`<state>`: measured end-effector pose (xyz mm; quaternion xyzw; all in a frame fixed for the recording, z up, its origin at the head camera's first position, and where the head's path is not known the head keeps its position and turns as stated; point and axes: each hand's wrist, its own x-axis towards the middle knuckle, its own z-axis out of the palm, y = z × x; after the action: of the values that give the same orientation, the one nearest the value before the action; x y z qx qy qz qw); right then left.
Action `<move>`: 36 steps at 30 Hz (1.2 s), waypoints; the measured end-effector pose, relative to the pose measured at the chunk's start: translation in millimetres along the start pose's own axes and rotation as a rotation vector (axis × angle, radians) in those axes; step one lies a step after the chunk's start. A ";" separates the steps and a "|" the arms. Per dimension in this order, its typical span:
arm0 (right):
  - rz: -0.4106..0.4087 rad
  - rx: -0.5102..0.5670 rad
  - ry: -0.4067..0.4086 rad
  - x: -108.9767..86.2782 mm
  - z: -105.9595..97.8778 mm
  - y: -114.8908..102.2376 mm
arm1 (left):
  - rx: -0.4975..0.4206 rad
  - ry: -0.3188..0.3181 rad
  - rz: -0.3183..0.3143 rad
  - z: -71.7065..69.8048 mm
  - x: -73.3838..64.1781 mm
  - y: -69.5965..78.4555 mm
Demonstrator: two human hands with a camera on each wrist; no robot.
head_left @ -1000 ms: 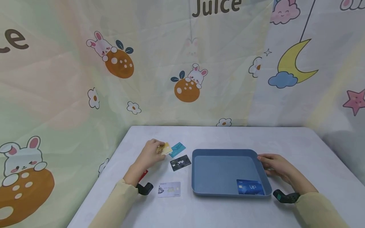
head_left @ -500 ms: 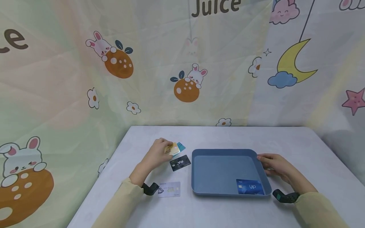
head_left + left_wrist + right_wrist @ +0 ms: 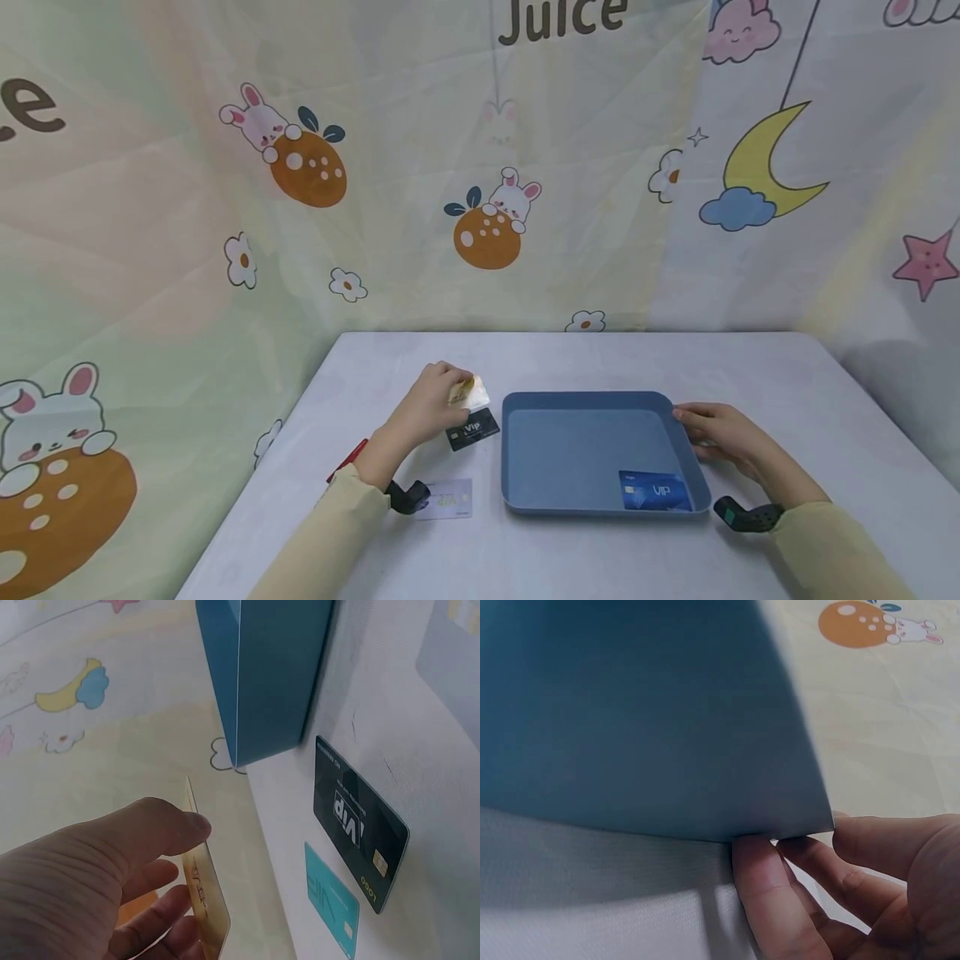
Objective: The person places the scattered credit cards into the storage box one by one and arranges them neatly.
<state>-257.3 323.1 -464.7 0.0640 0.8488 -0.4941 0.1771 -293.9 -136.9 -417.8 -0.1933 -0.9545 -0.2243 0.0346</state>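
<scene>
My left hand (image 3: 429, 406) pinches a gold card (image 3: 208, 892) between thumb and fingers, tilted above the table. Below it lie a black VIP card (image 3: 360, 825) and a teal card (image 3: 330, 900); the held card and hand hide the teal one in the head view. To their right stands a shallow blue-grey tray (image 3: 581, 442), a blue VIP card (image 3: 654, 491) lying in its near right corner. My right hand (image 3: 723, 437) holds the tray's right side, one fingertip at the rim and others against the underside.
A pale silver card (image 3: 453, 500) lies on the white table (image 3: 555, 554) near the left wrist's black camera, which partly covers it. A red card (image 3: 348, 458) shows partly behind the left forearm. A printed cloth backdrop (image 3: 405, 208) rises behind the table.
My left hand has moved right with the gold card, passing over the teal card to beside the black one. The right hand and tray stay in place.
</scene>
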 end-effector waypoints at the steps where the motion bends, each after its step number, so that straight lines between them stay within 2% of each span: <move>1: -0.001 -0.001 0.001 -0.1 0.2 -0.2 | -0.004 -0.004 0.011 0.1 0.2 1.2; 13: 0.009 -0.005 0.019 0.8 1.6 0.5 | 0.007 -0.047 0.111 9.3 3.3 16.5; 24: 0.009 -0.010 0.015 1.0 1.4 -0.5 | 0.050 -0.024 0.203 13.2 4.0 33.1; 36: 0.005 -0.011 0.019 -0.4 3.1 -1.8 | 0.058 -0.066 0.217 19.9 7.2 47.9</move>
<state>-256.8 319.5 -464.4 0.0698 0.8530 -0.4882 0.1705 -281.7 -86.2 -414.7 -0.3016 -0.9347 -0.1850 0.0328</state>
